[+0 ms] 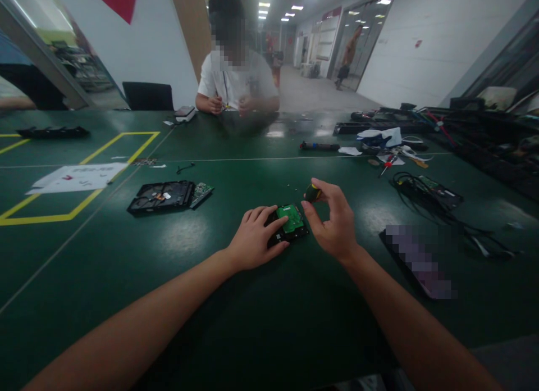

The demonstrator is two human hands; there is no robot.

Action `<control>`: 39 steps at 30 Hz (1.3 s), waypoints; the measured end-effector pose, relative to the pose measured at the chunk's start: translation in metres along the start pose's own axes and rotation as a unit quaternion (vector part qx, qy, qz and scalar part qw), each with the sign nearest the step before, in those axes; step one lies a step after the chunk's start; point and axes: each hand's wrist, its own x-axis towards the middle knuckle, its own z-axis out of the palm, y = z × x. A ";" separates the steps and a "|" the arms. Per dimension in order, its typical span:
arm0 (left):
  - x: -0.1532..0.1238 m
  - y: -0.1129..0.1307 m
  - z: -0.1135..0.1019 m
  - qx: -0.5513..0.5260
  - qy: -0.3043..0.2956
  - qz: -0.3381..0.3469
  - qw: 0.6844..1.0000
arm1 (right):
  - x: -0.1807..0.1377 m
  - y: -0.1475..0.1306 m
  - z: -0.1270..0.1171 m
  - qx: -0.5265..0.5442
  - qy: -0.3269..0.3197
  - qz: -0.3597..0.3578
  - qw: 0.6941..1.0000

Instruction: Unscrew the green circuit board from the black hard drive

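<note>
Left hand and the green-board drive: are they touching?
Touching. Head view shows the left hand gripping the drive, fingers across its top, thumb on its near edge.

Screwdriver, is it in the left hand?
No, the right hand grips the screwdriver, while the left hand holds the hard drive.

The hard drive (290, 222) lies on the table (252, 323), open casing (162, 195) left, cables (421, 191) right.

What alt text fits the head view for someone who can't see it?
The left hand holds a hard drive topped by a green circuit board on a dark green table, while the right hand grips a screwdriver at its edge. Another person sits opposite.
</note>
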 end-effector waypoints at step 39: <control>0.002 0.000 0.000 -0.001 -0.003 -0.003 1.000 | -0.004 0.004 0.003 0.153 0.001 0.135 0.979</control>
